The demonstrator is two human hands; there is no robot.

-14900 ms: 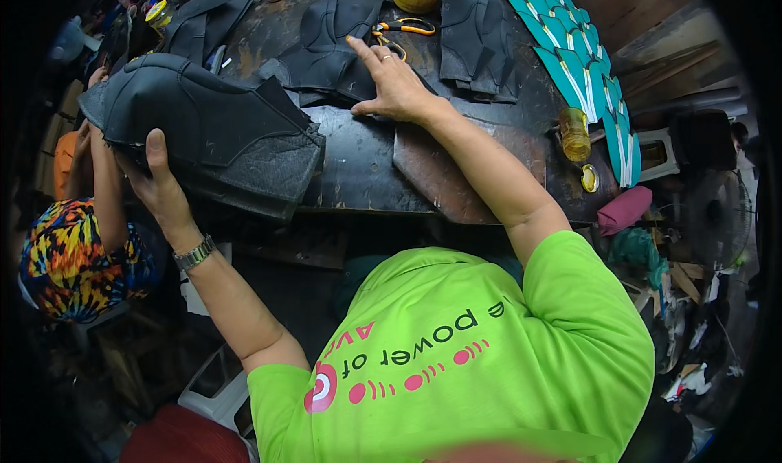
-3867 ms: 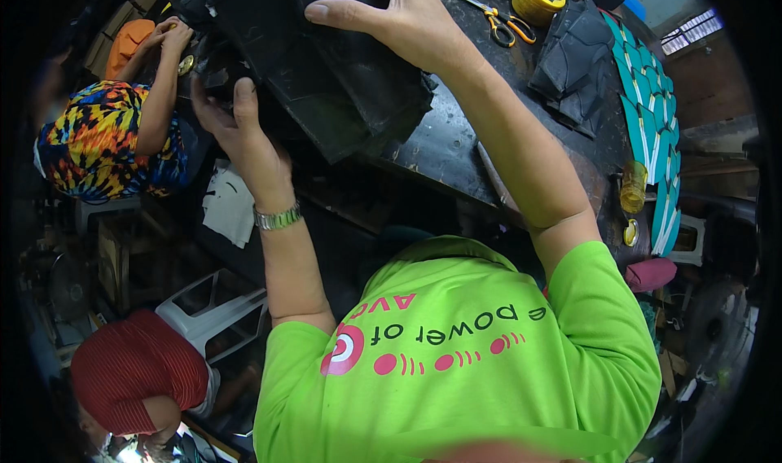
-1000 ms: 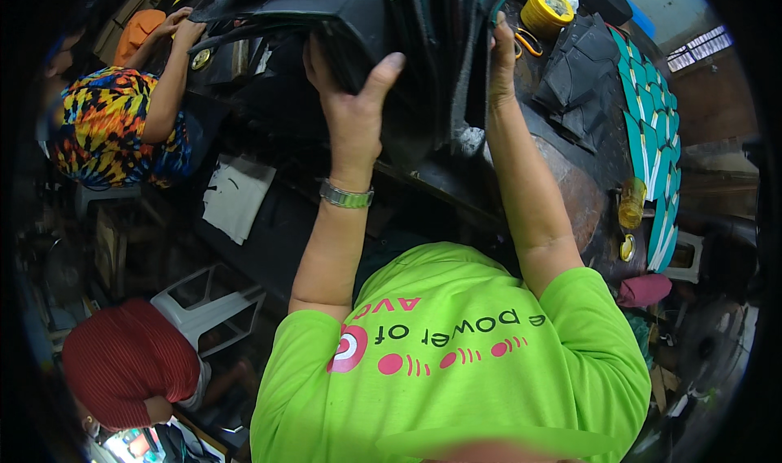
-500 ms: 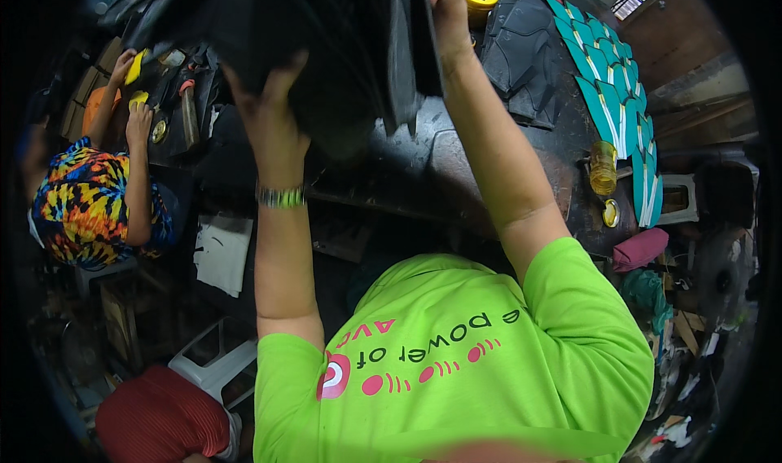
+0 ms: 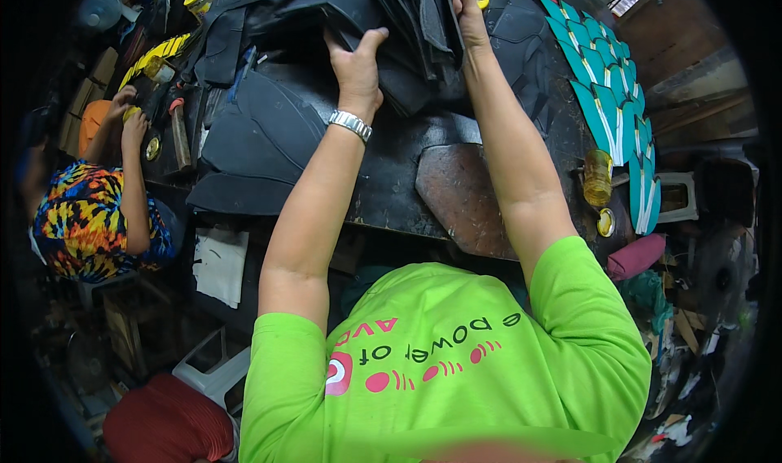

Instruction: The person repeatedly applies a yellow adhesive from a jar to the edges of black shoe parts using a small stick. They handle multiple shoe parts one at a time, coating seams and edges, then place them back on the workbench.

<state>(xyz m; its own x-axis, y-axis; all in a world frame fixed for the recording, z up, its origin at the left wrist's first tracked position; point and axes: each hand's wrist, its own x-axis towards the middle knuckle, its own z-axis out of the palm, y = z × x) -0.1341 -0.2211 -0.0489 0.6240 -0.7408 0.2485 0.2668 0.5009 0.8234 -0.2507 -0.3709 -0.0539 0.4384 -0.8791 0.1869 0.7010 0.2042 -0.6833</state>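
With both hands I hold a thick, loose bundle of black leather-like cut pieces (image 5: 342,7) above the far side of the table. My left hand (image 5: 357,72), with a metal watch on its wrist, is closed round the bundle's near edge, its thumb showing and some fingers hidden beneath. At the bundle's right edge my right hand (image 5: 470,15) grips it upright from the side. The pieces fan apart and tilt between the hands. On the table left of my left arm lies a spread of flat black cut pieces (image 5: 252,137), overlapping one another.
A brown board (image 5: 464,194) lies at the table's near edge. Teal pieces with white strips (image 5: 607,96) overlap in rows at right, beside a jar of yellow liquid (image 5: 597,178). More black pieces (image 5: 521,48) lie nearby. At left, a co-worker in a colourful shirt (image 5: 98,210) handles something yellow near a hammer (image 5: 179,133).
The bundle has moved up and away, and my left hand has shifted right with it. Flat black pieces on the left of the table and the brown board now show.
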